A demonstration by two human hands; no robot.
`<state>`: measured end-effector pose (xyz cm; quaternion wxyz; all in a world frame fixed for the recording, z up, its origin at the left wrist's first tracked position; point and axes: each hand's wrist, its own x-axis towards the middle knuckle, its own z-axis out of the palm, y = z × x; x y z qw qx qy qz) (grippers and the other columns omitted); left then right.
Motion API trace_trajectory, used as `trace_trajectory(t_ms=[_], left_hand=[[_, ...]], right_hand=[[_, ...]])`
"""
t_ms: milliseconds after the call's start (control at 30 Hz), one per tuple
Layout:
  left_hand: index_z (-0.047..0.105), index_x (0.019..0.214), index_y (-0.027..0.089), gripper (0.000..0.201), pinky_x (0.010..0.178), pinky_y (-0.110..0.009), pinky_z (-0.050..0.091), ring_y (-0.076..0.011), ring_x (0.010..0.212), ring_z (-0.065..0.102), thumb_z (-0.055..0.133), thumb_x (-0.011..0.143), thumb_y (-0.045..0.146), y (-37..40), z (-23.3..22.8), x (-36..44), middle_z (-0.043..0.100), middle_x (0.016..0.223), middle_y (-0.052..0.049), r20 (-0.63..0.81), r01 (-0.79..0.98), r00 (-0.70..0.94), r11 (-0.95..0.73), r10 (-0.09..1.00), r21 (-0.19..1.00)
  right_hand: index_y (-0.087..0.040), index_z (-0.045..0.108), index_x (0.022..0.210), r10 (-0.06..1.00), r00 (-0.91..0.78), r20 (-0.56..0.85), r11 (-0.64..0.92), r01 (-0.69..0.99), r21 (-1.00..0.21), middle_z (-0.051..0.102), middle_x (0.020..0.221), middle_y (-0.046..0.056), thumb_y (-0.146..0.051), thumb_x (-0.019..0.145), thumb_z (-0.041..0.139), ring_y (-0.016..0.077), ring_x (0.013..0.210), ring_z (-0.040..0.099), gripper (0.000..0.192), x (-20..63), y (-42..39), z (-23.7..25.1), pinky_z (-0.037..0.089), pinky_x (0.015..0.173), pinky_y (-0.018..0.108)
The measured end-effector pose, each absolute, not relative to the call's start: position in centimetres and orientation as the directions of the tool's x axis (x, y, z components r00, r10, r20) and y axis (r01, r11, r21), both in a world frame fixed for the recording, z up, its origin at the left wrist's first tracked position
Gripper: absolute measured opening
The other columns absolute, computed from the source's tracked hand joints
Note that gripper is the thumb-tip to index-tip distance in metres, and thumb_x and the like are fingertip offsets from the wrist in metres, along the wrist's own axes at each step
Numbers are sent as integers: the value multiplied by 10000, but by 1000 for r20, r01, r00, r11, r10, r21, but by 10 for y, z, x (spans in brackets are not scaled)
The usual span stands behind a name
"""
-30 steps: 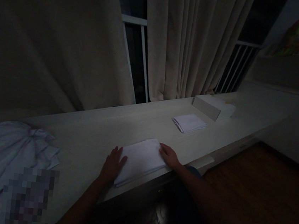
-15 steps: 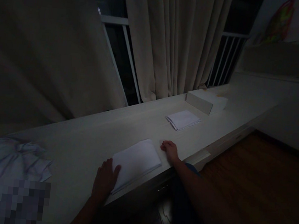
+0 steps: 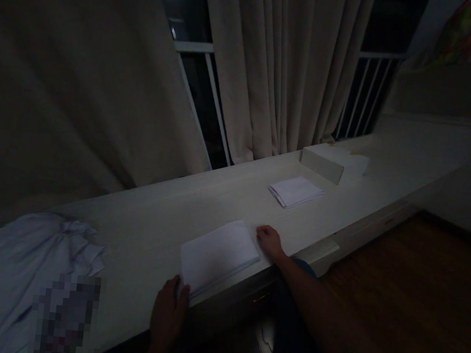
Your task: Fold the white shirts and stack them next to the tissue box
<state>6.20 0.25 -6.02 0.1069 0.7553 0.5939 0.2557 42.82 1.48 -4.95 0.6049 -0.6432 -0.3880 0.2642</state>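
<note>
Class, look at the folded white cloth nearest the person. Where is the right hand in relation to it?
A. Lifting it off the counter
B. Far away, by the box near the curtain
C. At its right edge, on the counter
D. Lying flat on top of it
C: the right hand rests on the counter at the right edge of the cloth, which lies flat; the left hand is at its near left corner.
</note>
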Motion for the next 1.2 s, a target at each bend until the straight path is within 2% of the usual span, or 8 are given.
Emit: trace_trajectory(t_ms=[167, 267, 367, 567, 733, 967, 1100, 1200], left_hand=[[491, 1339, 106, 578, 1140, -450, 296, -276, 1365, 391, 320, 932, 478, -1, -65, 64, 506, 1413, -152, 300, 892, 228, -323, 926, 317], [533, 1303, 97, 567, 1155, -453, 267, -278, 1384, 370, 297, 938, 461, 0, -68, 65, 509, 1417, -152, 303, 912, 233, -316, 924, 263], [549, 1292, 84, 573, 1153, -464, 266, -289, 1382, 373, 287, 938, 452, 1, -68, 66, 513, 1415, -157, 294, 922, 233, -307, 927, 237], [571, 1276, 101, 560, 1141, -478, 280, -295, 1361, 403, 299, 928, 445, -2, -69, 66, 526, 1405, -154, 320, 921, 242, -320, 916, 220], [597, 1241, 93, 537, 1139, -493, 280, -298, 1362, 405, 302, 921, 407, -8, -79, 65, 524, 1403, -169, 314, 913, 187, -283, 931, 295], [645, 1107, 115, 513, 1117, -500, 325, -313, 1316, 453, 365, 868, 471, -6, -83, 62, 552, 1352, -176, 335, 854, 146, -290, 931, 433], [550, 1257, 119, 549, 1097, -474, 372, -289, 1293, 478, 395, 874, 479, -13, -72, 65, 547, 1345, -166, 393, 797, 78, -294, 916, 528], [469, 1369, 160, 537, 1135, -467, 327, -262, 1402, 349, 399, 899, 411, -24, -65, 69, 427, 1479, -138, 487, 789, 166, -412, 858, 456]], right_hand=[[-255, 624, 1261, 885, 321, 337, 142, 503, -852, 638, 1222, 77, -477, 788, 675, 241, 1102, 571, 525, 409, -1, -43, 416, 993, 394], [-287, 649, 1249, 910, 124, 395, 190, 722, -665, 581, 1317, 82, -460, 843, 639, 255, 1206, 507, 441, 404, -6, -43, 359, 1051, 418], [-274, 715, 1134, 912, 180, 370, 150, 691, -707, 629, 1254, 71, -410, 840, 650, 243, 1170, 540, 331, 405, -6, -44, 377, 1041, 397], [-204, 666, 1199, 863, 373, 342, 56, 601, -798, 667, 1199, 84, -336, 884, 552, 226, 1093, 602, 360, 409, -8, -43, 427, 1001, 375], [-162, 693, 1118, 823, 484, 296, -55, 588, -807, 700, 1071, 121, -344, 933, 439, 238, 984, 635, 363, 407, -25, -42, 459, 913, 351], [-148, 693, 1116, 853, 434, 289, -59, 631, -774, 705, 1046, 128, -379, 918, 472, 256, 1014, 623, 376, 397, -46, -39, 435, 933, 353], [-158, 648, 1188, 849, 459, 259, -93, 614, -784, 701, 1055, 118, -368, 943, 423, 246, 995, 630, 393, 396, -50, -40, 452, 903, 348], [-153, 634, 1199, 843, 468, 266, -91, 610, -787, 680, 1124, 127, -353, 962, 370, 245, 1044, 615, 407, 397, -52, -40, 443, 921, 347]])
